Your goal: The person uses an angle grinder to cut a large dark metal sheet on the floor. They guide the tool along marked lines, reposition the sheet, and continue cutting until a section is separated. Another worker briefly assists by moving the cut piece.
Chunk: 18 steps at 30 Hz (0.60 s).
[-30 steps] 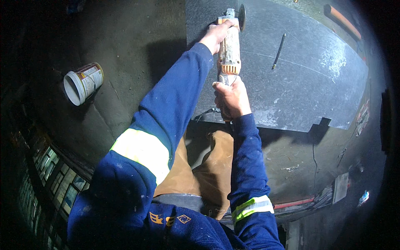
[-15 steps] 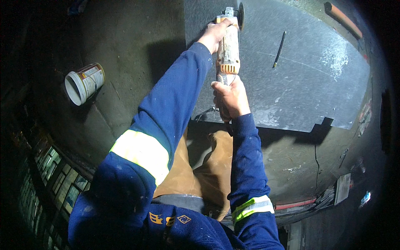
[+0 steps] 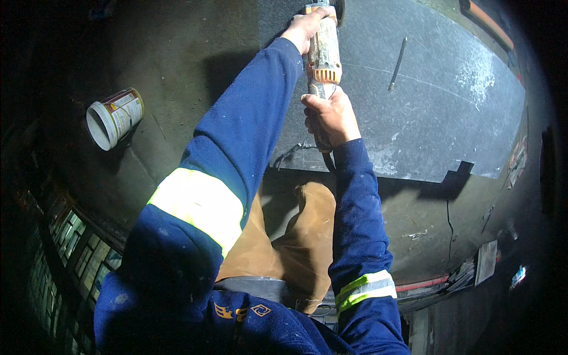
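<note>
Both my hands grip an angle grinder, a dusty pale body with orange parts, over a dark grey slab. My left hand is wrapped round its front end near the head. The rear handle is in my right hand, with the thumb along its top. The grinder's disc shows only in part at the top edge of the picture. A black cord runs back from the handle. To the right of the grinder a pencil lies on the slab, beside a thin pale line.
An open white bucket lies on its side on the floor at the left. The slab has a stepped notch at its near right edge. An orange pipe lies at the far right. Offcut strips lie at the lower right.
The grinder and both hands have moved forward along the slab, so its head is now partly cut off by the picture's top edge. The pencil now looks coated with dust.
</note>
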Motion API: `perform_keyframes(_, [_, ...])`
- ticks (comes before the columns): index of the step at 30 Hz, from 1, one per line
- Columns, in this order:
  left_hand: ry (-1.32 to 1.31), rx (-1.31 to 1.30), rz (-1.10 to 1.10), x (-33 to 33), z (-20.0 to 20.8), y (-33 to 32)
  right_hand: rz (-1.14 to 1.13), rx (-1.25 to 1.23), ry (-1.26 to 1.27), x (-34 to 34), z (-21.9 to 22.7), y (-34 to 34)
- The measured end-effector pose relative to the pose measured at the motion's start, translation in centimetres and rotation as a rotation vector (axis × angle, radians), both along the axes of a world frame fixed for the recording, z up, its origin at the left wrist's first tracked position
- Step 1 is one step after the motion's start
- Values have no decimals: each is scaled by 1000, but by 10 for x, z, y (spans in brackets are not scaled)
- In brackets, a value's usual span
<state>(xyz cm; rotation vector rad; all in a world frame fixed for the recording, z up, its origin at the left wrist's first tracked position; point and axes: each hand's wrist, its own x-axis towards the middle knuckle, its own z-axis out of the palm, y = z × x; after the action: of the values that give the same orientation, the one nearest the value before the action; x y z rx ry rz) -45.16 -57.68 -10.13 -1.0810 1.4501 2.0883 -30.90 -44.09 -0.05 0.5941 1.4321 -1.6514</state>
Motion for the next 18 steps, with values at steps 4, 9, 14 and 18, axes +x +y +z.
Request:
perform_keyframes(4, [-49, 13, -28, 13, 20, 7, -13, -6, -10, 9, 0, 7])
perform_keyframes(9, [-67, 71, -8, 32, 29, 8, -9, 19, -24, 27, 14, 8])
perform_keyframes(14, [-105, 58, -41, 51, 40, 15, -18, 66, -15, 49, 17, 13])
perform_keyframes(18, [-86, 63, -53, 51, 32, 8, -16, 80, -34, 45, 25, 9])
